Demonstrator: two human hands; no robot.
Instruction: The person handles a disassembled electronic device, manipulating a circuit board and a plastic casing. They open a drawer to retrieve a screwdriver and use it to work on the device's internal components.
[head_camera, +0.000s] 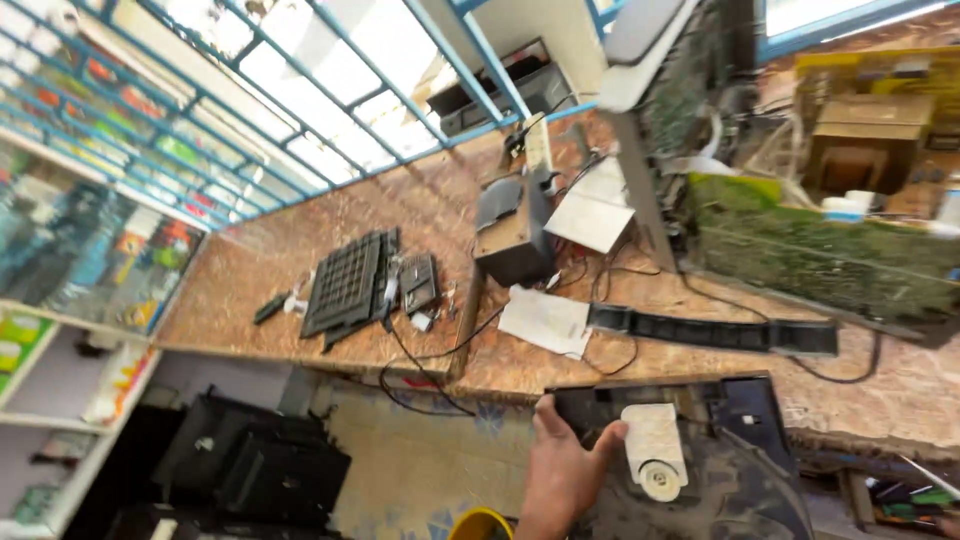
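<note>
My left hand (562, 465) reaches up from the bottom middle and grips the left edge of a dusty black device casing (720, 450). The fingers curl over the casing's edge and the thumb lies on its top. A white plastic part (653, 447) with a round roller end sits on the casing right beside the thumb. The casing lies below the front edge of the chipboard workbench (300, 260). My right hand is out of the picture.
On the bench lie a black grille panel (345, 282), a small black box (514, 232), white paper (545, 320), a long black strip (715, 330), loose cables and a green circuit board (820, 255). Black cases (250, 460) and a yellow bucket rim (480, 522) are on the floor. Shelves (60, 380) stand at left.
</note>
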